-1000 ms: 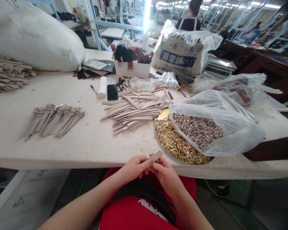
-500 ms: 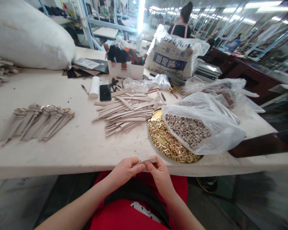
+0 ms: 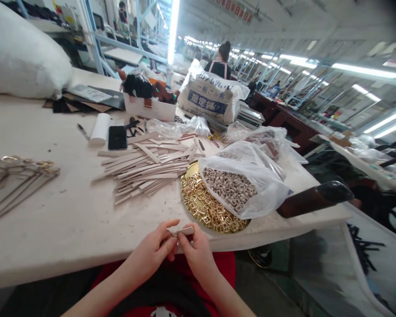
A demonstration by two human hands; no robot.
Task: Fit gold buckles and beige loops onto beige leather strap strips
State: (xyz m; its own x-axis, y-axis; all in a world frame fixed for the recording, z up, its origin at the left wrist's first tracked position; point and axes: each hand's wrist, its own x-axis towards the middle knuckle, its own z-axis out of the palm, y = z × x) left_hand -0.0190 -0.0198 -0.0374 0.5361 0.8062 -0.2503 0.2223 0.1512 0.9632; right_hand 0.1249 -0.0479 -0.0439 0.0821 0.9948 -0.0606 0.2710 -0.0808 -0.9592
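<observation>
Just over the table's front edge, my left hand point(image 3: 158, 243) and my right hand point(image 3: 197, 252) meet around a short beige strap point(image 3: 186, 230). My right thumb and fingers pinch the strap, whose flat end sticks out above them. My left thumb and fingers close on its other end, with the index finger raised; any small metal part there is too hidden to make out. Beyond my hands lies a pile of beige straps point(image 3: 145, 169). A round gold tray point(image 3: 192, 169) holds many gold buckles point(image 3: 211, 207), and an open plastic bag point(image 3: 270, 189) of small beige loops point(image 3: 229, 187) rests on it.
Straps with gold buckles point(image 3: 26, 176) lie at the left. Farther back are a phone point(image 3: 117, 137), a white roll point(image 3: 100, 128), a white box point(image 3: 150, 109) and a large printed sack point(image 3: 211, 94). A dark brown bar point(image 3: 313, 199) juts over the right edge. Another person point(image 3: 220, 64) stands behind the sack.
My view has turned right, so the table's things sit farther left. My left index finger has lifted off the strap; both hands stay together around it.
</observation>
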